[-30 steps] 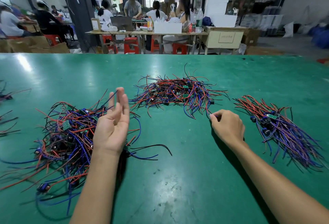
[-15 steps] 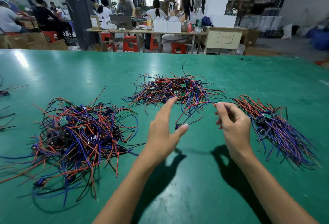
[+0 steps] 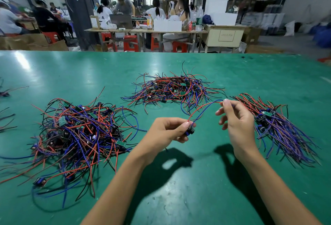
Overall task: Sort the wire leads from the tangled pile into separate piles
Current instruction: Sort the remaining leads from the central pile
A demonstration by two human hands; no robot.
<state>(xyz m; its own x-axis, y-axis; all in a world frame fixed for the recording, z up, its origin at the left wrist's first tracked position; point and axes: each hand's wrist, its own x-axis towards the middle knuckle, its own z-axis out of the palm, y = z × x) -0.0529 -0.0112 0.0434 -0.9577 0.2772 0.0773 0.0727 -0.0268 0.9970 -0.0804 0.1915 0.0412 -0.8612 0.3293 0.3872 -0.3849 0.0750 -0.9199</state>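
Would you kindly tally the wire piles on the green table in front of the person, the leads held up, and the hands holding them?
Large wire piles: 3, namely the left pile, the middle pile and the right pile.
Held leads: 1, the lead stretched between both hands.
Hands: 2, the left hand and the right hand.
Total: 6.

From my feed I see two bare forearms coming up from the bottom edge of the frame, the left one from lower centre, the right one from the lower right corner. No sleeve shows on either; both are uncovered as far as the frame's edge. My left grip (image 3: pixel 165 131) and right grip (image 3: pixel 236 119) wear no gloves. I see no rings, no watch, no band at either wrist. The nails that show at the fingertips (image 3: pixel 226 101) are short, pale and plain. Nothing else of the body is in view.
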